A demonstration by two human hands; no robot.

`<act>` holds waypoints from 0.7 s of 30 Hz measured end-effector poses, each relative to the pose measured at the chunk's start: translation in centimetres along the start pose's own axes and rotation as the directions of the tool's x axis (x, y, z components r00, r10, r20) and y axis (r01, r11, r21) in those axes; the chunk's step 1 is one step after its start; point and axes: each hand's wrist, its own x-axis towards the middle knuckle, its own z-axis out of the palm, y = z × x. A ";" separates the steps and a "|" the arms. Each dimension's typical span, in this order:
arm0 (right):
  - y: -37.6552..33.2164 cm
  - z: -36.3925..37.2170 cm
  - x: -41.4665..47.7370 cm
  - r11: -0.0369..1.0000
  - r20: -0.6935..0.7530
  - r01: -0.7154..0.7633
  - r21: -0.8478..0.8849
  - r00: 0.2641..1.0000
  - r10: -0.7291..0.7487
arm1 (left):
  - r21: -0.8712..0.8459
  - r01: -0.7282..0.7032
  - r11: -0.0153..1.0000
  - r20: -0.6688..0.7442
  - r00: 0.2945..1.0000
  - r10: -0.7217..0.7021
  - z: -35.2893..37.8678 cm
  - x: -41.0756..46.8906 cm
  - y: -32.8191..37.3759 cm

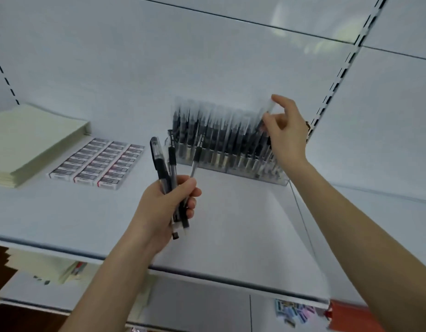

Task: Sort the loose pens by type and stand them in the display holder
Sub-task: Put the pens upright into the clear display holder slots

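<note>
A clear display holder (233, 165) stands at the back of the white shelf (231, 212), packed with several upright black pens (214, 130) with clear caps. My left hand (167, 207) grips a fanned bunch of several loose black pens (162, 168) in front of the holder. My right hand (285, 130) is at the holder's right end and pinches the clear top of one pen (269, 107) standing there. The lower part of that pen is hidden behind my fingers.
A stack of pale green paper (32, 140) lies at the left of the shelf. Rows of small boxed erasers (98, 162) lie beside it. Slotted shelf uprights (336, 85) run up the back wall. A lower shelf holds paper and coloured items (295, 312).
</note>
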 end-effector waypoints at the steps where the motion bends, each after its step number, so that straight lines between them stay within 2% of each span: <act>1: 0.2 0.1 0.2 1.000 0.021 0.005 -0.006 1.000 -0.004 | 0.001 -0.007 1.000 0.000 1.000 0.007 0.0 0.4 0.1; 10: 1.9 1.5 0.0 0.992 0.199 0.013 -0.122 0.980 0.011 | 0.017 -0.029 0.999 0.014 0.999 0.029 0.9 2.1 -0.1; 16: 1.3 1.3 -0.2 0.988 0.203 -0.023 -0.152 0.978 0.054 | 0.047 -0.069 0.996 0.091 0.994 0.065 0.7 2.9 0.4; 19: 0.1 0.1 -1.7 0.989 0.085 -0.147 0.030 0.986 0.144 | 0.091 -0.070 0.993 0.149 0.987 0.056 0.8 3.2 0.4; 21: -1.6 -0.5 -2.6 0.924 0.130 -0.297 0.239 0.953 0.273 | 0.091 -0.061 0.994 0.189 0.981 0.043 1.3 3.4 0.6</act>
